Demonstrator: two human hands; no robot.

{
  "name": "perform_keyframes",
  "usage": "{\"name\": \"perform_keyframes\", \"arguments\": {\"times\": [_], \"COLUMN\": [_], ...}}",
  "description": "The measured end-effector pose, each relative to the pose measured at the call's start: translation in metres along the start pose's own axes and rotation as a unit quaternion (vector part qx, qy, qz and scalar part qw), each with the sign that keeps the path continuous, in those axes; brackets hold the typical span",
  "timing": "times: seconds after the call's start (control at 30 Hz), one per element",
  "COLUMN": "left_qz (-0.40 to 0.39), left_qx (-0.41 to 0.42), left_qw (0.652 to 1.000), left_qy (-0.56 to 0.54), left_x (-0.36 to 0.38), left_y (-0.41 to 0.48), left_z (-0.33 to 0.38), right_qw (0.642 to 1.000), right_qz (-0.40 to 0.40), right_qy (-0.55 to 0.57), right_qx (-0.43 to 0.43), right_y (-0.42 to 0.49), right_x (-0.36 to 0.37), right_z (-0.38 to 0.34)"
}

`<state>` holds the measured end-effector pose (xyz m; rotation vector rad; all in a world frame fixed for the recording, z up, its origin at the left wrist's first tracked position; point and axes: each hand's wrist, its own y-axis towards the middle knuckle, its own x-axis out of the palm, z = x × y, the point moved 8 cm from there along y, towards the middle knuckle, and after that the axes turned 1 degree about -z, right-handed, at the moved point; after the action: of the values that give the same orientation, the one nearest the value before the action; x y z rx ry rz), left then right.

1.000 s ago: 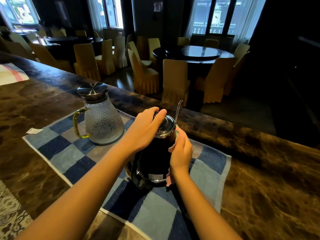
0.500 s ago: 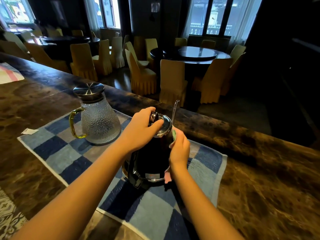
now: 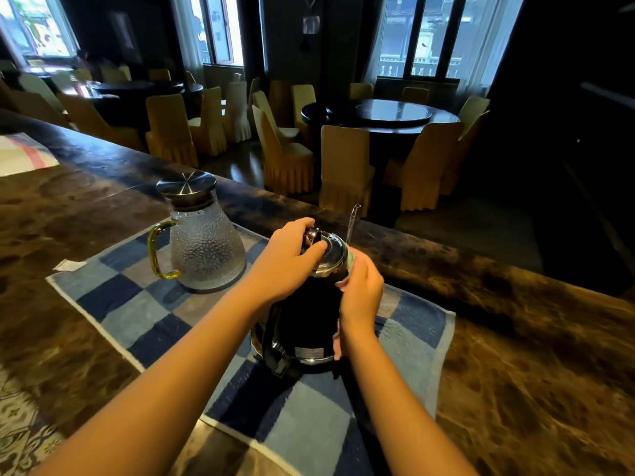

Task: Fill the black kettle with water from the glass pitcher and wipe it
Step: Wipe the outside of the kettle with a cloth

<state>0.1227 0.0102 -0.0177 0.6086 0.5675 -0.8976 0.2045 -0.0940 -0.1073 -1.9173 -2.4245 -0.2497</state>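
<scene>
Nearest, towel [image 3: 137, 304] beneath left hand [image 3: 288, 259] and right hand [image 3: 360, 297] | kettle [image 3: 305, 324] upright on it, between them | left hand curled over lid [image 3: 331, 254], gripping it | right hand pinching cloth [image 3: 349, 262] against kettle's side | pitcher [image 3: 206, 249] farther, left of left hand, apart.

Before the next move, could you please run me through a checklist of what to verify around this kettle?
1. Kettle upright on the checked towel: ok.
2. Left hand grips the knob of the lid, lid seated: ok.
3. Right hand holds a cloth against the kettle's side: ok.
4. Glass pitcher stands apart from the kettle, its own lid on: ok.
5. Water level inside the kettle: cannot tell.
</scene>
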Motion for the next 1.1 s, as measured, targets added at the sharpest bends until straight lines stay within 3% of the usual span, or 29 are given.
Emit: {"name": "perform_keyframes", "arguments": {"times": [0.2, 0.37, 0.47, 0.6, 0.83, 1.1], "left_qz": [0.004, 0.011, 0.008, 0.000, -0.004, 0.037], "left_qx": [0.001, 0.001, -0.001, -0.012, -0.019, -0.015], "left_qw": [1.000, 1.000, 1.000, 1.000, 1.000, 0.999], "left_qy": [0.024, 0.014, 0.010, 0.012, 0.024, 0.001], "left_x": [0.001, 0.000, 0.000, 0.001, 0.001, -0.008], "left_y": [0.001, 0.003, 0.003, 0.002, 0.001, -0.006], "left_z": [-0.001, 0.000, 0.000, -0.001, -0.001, 0.006], "right_qw": [0.998, 0.988, 0.994, 0.997, 0.995, 0.984], "right_qz": [0.031, -0.069, -0.076, -0.043, -0.043, -0.113], "right_qy": [-0.016, -0.022, -0.045, -0.046, -0.088, -0.117], "right_qx": [-0.059, -0.140, -0.072, 0.042, 0.009, 0.076], "right_y": [-0.076, -0.047, -0.006, -0.016, -0.055, -0.058], "right_x": [-0.006, 0.022, 0.017, -0.007, -0.044, -0.067], "right_z": [0.025, -0.035, -0.026, 0.016, 0.029, 0.030]}}
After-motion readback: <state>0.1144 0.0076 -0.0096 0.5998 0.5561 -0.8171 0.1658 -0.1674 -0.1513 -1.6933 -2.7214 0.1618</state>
